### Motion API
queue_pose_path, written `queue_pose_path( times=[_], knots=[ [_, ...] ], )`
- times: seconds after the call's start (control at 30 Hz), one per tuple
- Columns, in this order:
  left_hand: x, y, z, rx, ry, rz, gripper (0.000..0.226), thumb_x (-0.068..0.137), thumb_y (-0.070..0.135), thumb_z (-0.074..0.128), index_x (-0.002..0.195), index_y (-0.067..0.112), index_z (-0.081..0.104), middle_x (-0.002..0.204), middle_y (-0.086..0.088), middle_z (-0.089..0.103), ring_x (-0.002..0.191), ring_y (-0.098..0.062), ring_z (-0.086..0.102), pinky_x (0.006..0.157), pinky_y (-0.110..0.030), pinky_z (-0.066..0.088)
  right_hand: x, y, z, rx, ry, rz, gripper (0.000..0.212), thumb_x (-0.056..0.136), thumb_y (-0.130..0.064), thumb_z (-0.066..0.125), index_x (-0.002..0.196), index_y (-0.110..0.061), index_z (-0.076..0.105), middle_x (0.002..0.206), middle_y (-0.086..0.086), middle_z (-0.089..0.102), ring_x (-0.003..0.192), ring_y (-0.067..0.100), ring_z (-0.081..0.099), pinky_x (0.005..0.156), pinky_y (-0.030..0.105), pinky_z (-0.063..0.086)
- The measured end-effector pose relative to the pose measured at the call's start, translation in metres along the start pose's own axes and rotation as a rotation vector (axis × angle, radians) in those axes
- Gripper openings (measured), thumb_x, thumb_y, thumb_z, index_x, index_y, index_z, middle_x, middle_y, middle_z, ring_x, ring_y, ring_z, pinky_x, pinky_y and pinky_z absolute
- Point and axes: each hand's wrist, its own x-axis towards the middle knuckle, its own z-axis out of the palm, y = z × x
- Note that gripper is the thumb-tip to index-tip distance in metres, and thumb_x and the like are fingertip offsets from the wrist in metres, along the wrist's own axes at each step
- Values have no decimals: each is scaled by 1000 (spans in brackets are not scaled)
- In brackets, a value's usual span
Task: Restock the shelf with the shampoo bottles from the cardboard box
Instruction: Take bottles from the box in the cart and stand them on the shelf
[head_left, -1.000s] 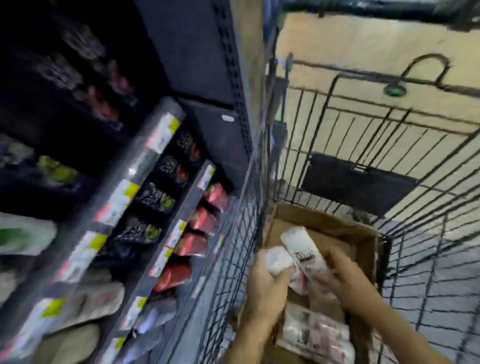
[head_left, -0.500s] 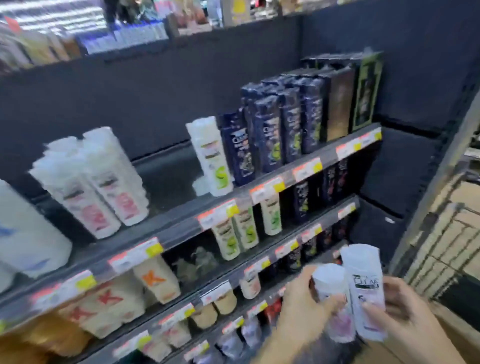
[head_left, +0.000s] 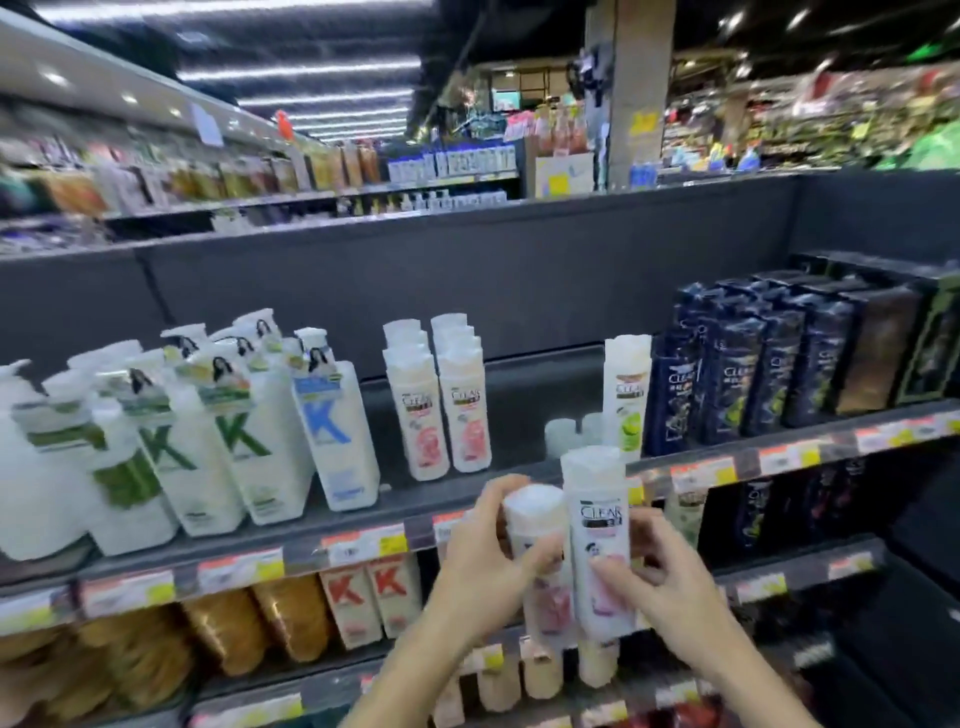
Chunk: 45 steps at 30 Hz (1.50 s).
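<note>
I hold two white shampoo bottles with pink labels upright in front of the shelf. My left hand (head_left: 483, 566) grips the shorter-looking bottle (head_left: 537, 525), and my right hand (head_left: 654, 577) grips the taller one (head_left: 597, 525) marked CLEAR. Both sit just below the edge of the top shelf (head_left: 395, 514). On that shelf stand two rows of matching white pink-label bottles (head_left: 441, 410), with an open gap (head_left: 535, 395) to their right. The cardboard box is out of view.
Large white pump bottles (head_left: 208, 441) with K labels fill the shelf's left. A white green-label bottle (head_left: 626, 395) and dark blue bottles (head_left: 727, 364) stand right of the gap. Lower shelves hold amber bottles (head_left: 218, 629) and small bottles. Price tags line the shelf edges.
My view swung up from the box in the cart to the shelf. Both hands lifted the two bottles out of the box and up to the top shelf's edge.
</note>
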Motion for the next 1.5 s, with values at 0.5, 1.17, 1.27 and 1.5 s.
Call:
queue_pose_path(
  times=[0.5, 1.17, 1.27, 1.5],
  knots=[
    [66, 35, -92, 48, 435, 9, 49, 80, 12, 77, 117, 27, 49, 99, 5, 71, 90, -6, 70, 72, -25, 57, 150, -62, 69, 21, -212, -255, 38, 83, -30, 75, 115, -32, 54, 108, -20, 65, 98, -10, 59, 75, 11, 50],
    [74, 5, -111, 57, 457, 53, 48, 83, 18, 76, 115, 39, 49, 118, 13, 61, 105, -3, 62, 82, -23, 57, 144, 3, 84, -626, -108, -163, 67, 83, -63, 61, 136, -26, 48, 129, -11, 51, 120, 9, 50, 97, 32, 47],
    [75, 0, -108, 116, 447, 46, 51, 83, 19, 75, 126, 30, 50, 128, 12, 53, 115, -3, 52, 77, -12, 48, 141, 20, 74, -859, -150, -289, 59, 88, -61, 55, 131, -20, 55, 129, -6, 52, 118, 12, 49, 100, 31, 42],
    [86, -6, -102, 136, 458, 59, 55, 83, 16, 74, 133, 23, 51, 124, 8, 48, 112, -3, 49, 89, -22, 53, 137, 34, 75, -897, -97, -374, 56, 87, -57, 59, 127, -18, 59, 128, -3, 55, 119, 19, 53, 103, 38, 39]
  ],
)
